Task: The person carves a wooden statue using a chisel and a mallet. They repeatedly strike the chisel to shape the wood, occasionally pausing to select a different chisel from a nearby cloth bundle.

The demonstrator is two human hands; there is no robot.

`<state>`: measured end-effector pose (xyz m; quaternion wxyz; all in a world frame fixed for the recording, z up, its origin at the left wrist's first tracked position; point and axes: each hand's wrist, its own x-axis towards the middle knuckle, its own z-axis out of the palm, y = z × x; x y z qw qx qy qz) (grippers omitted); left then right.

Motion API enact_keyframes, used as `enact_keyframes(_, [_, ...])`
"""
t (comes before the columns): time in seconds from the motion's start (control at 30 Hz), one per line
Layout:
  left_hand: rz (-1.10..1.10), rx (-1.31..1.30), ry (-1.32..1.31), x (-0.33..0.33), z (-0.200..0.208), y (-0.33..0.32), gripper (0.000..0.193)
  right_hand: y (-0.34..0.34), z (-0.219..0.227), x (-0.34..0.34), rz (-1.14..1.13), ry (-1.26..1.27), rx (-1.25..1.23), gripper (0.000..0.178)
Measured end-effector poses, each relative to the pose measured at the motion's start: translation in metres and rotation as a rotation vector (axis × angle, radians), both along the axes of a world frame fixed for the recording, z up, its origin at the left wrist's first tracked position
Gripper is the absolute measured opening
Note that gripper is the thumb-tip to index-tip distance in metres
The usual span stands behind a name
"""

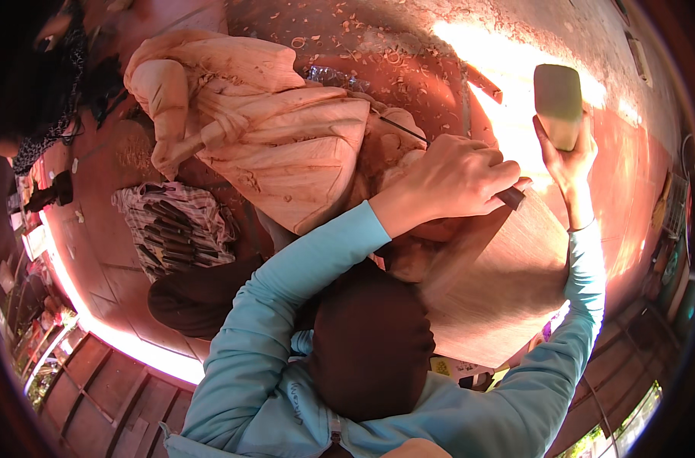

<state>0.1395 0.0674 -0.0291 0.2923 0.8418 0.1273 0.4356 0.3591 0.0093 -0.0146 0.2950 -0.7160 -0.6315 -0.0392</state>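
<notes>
The left hand (pixel 450 179) is clenched around a chisel (pixel 439 149), whose thin blade runs up-left from the grip onto the pale wooden carving (pixel 286 137). The right hand (pixel 569 156) grasps a wooden mallet (pixel 557 95), raised well clear to the right of the chisel's butt, with bare floor (pixel 408 69) behind. A cloth roll of chisels (pixel 172 229) lies far left of both grips, beside the carving's lower edge.

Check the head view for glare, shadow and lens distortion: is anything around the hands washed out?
Head view: hard sunlight blows out the floor between the left hand holding the chisel and the right hand raising the mallet; a second glare strip crosses lower left; the carving stays readable; fisheye bends the edges, with dark corners.
</notes>
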Motion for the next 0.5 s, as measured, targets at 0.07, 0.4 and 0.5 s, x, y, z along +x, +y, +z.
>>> enact_keyframes(0.07, [0.008, 0.004, -0.027, 0.003, 0.002, 0.001, 0.034, -0.004, -0.005, 0.010, 0.104, -0.096, 0.076, 0.047])
enact_keyframes(0.4, [0.043, -0.045, -0.060, -0.001, 0.006, 0.004, 0.032, 0.000, 0.025, -0.026, -0.003, -0.068, 0.012, 0.014])
enact_keyframes(0.5, [0.009, -0.086, -0.090, 0.003, 0.010, 0.005, 0.029, -0.004, 0.030, -0.025, 0.018, 0.035, 0.050, 0.013])
